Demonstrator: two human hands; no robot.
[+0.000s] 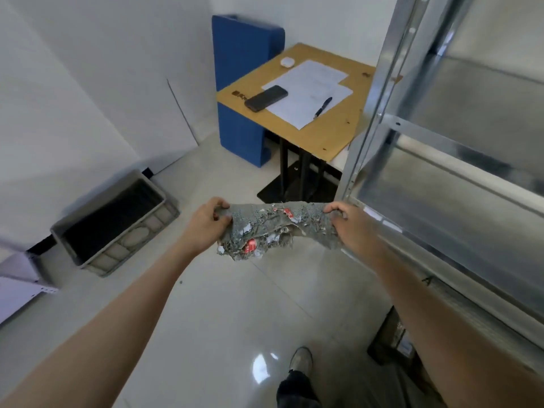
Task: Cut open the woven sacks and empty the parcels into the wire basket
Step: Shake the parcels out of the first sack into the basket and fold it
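A grey woven sack (273, 231), folded flat and covered in torn white and red label scraps, hangs stretched in the air between both hands above the tiled floor. My left hand (206, 222) grips its left end, fingers closed over the top edge. My right hand (350, 222) grips its right end the same way. The sack looks flat and limp. No wire basket and no parcels are in view.
A grey plastic crate (117, 228) with a dark inside stands on the floor at the left. A metal shelving unit (441, 160) fills the right side. Beyond stands a wooden table (323, 134) with a phone (265, 98), papers and a pen, next to a blue panel (241, 83).
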